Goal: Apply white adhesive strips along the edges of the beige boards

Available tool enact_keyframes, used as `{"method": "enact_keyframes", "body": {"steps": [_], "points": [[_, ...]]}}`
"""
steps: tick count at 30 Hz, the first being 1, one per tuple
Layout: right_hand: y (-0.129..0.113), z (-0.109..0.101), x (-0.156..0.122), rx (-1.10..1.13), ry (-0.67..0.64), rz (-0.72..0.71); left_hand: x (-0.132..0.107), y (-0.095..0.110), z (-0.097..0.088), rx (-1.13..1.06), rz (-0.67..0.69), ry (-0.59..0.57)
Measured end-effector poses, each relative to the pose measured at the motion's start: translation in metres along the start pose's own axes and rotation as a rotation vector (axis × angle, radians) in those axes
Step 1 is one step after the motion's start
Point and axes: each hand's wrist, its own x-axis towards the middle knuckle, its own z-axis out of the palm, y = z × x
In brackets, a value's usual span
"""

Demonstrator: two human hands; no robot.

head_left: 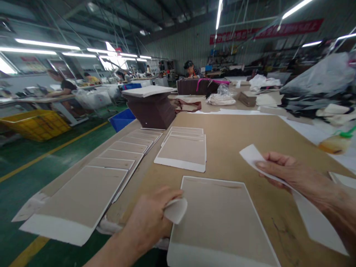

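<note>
A grey-brown card sheet with white borders (219, 218) lies on the brown worktable (250, 133) right in front of me. My left hand (150, 218) is closed on a small white folded piece (175, 210) at the sheet's left edge. My right hand (286, 172) is held to the right of the sheet, fingers pinched on a long white paper strip (311, 218) that runs from the fingertips back under my wrist.
A small stack of similar sheets (183, 150) lies further back, and a row of overlapping sheets (111, 174) runs along the table's left edge. A brown stack of boards (151, 107), bags, a glue bottle (335, 142) and piles sit beyond. People work at distant tables.
</note>
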Motion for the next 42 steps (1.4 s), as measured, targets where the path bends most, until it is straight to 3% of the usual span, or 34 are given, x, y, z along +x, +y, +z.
{"method": "enact_keyframes", "body": {"steps": [3,7,13,16,23,28,39,42], "points": [[0.016,0.025,0.011,-0.13,-0.28,0.107,0.008,-0.001,0.022,0.198,0.09,-0.126],[0.028,0.064,0.032,-0.232,-0.526,0.039,0.019,-0.008,0.039,0.257,0.164,-0.144],[0.015,0.114,0.049,-0.198,-0.623,0.025,0.016,-0.022,0.047,0.282,0.242,-0.08],[0.01,0.128,0.054,-0.322,-0.608,-0.028,0.013,-0.024,0.049,0.272,0.252,-0.051],[0.009,0.137,0.062,-0.672,-0.523,-0.039,0.014,-0.024,0.051,0.247,0.259,-0.043],[0.014,0.139,0.064,-0.69,-0.526,-0.042,0.016,-0.024,0.051,0.266,0.295,-0.02],[0.009,0.142,0.063,-0.686,-0.545,-0.066,0.019,-0.021,0.047,0.289,0.231,-0.129],[0.009,0.132,0.062,-0.656,-0.563,-0.062,0.019,-0.019,0.045,0.289,0.227,-0.136]]}}
